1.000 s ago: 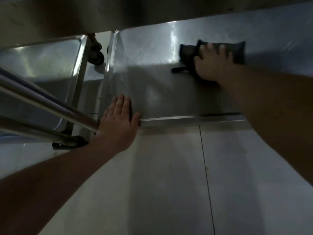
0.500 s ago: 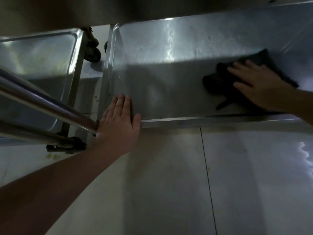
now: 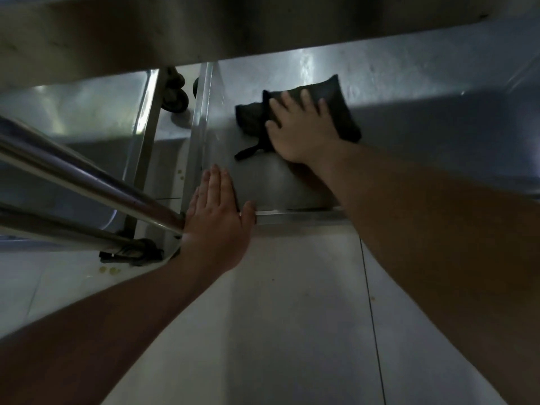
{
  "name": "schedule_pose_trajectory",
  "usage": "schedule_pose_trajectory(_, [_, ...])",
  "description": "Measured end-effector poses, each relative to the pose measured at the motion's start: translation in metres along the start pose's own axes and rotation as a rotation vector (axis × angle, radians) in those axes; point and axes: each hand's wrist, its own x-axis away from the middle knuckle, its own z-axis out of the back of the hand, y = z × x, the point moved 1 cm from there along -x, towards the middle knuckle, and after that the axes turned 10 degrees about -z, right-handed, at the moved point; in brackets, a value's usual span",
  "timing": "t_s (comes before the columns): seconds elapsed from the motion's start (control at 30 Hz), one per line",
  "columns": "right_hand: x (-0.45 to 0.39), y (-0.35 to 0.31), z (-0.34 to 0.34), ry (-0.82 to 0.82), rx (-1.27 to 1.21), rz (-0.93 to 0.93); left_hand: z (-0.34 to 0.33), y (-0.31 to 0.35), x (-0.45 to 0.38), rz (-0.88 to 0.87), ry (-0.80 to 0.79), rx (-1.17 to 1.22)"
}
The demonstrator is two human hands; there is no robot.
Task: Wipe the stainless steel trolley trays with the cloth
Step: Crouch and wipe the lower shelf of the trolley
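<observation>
A low stainless steel trolley tray (image 3: 409, 135) lies in front of me, close to the floor. A dark cloth (image 3: 339, 100) lies flat on its left part, with a thin strap trailing toward me. My right hand (image 3: 301, 130) presses flat on the cloth, fingers spread. My left hand (image 3: 217, 220) rests flat on the tray's near left corner, fingers together, holding nothing.
A second steel tray (image 3: 73, 112) of another trolley stands at the left, with black castor wheels (image 3: 175, 97) between the two. Shiny trolley handle bars (image 3: 87, 176) cross the left side. An upper shelf (image 3: 233, 27) overhangs at the top. Pale tiled floor (image 3: 292, 317) lies below.
My right hand has slid the cloth from the tray's right near side back to the left and farther away. The left hand has stayed on the corner.
</observation>
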Motion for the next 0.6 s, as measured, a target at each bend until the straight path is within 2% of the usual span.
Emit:
schedule_pose_trajectory(0.17, [0.038, -0.008, -0.014, 0.008, 0.036, 0.247, 0.005, 0.001, 0.000, 0.062, 0.031, 0.098])
schedule_pose_trajectory(0.3, [0.081, 0.010, -0.019, 0.002, 0.076, 0.300, 0.006, 0.003, -0.003, 0.101, 0.046, 0.138])
schedule_pose_trajectory(0.43, [0.120, 0.033, -0.024, -0.081, 0.123, 0.362, 0.009, -0.003, -0.010, 0.116, -0.006, 0.234])
schedule_pose_trajectory(0.6, [0.143, 0.058, -0.021, -0.072, 0.163, 0.456, 0.014, -0.003, -0.013, 0.126, -0.051, 0.281])
